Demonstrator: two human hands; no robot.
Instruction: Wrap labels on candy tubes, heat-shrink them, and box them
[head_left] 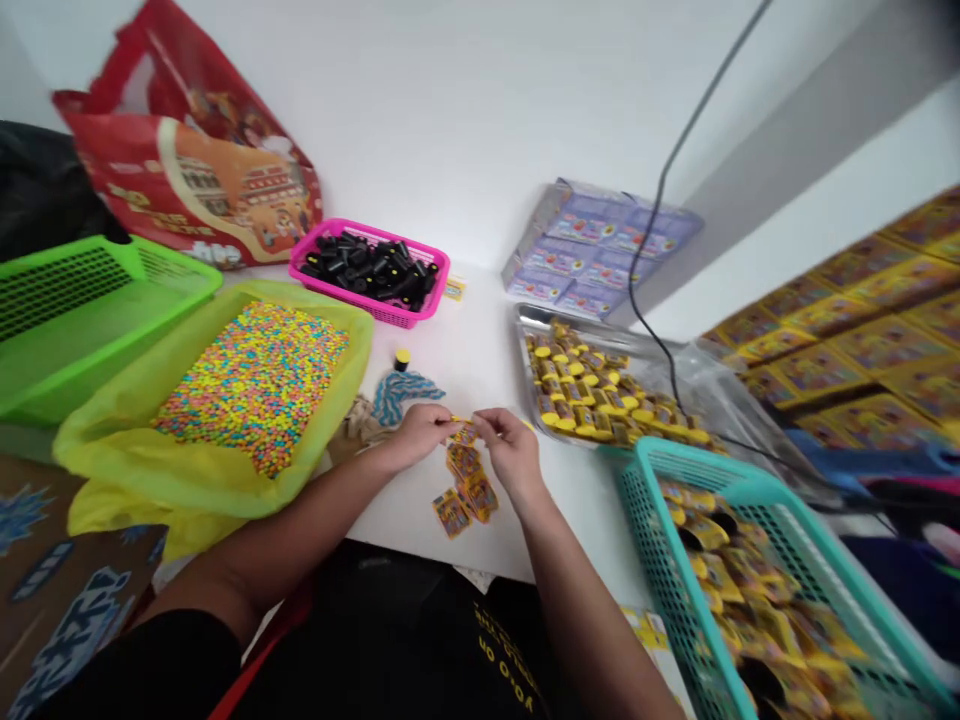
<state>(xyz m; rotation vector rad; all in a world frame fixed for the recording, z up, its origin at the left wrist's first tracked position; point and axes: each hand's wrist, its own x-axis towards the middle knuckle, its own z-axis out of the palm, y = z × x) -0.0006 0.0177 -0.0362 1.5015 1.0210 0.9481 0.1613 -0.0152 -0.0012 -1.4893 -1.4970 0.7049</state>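
Note:
Near the table's front edge, my left hand (pixel 421 434) and my right hand (pixel 513 450) are close together, fingers pinched on a small yellow-orange printed label (pixel 465 434) between them. Several similar labels (pixel 463 470) lie on the white table just below my fingers, some overlapping. Beside my left hand is a blue and white striped cloth (pixel 401 394). A small black cylinder with a yellow top (pixel 402 359) stands behind the cloth.
Left: candy-filled yellow-lined tray (pixel 360 350), green basket (pixel 67 375), red bag (pixel 217 190). Behind: pink basket (pixel 405 318) of black cylinders. Right: metal tray (pixel 525 350) and teal basket (pixel 637 520) with yellow wrapped pieces, purple boxes (pixel 592 250), hanging cable (pixel 660 200).

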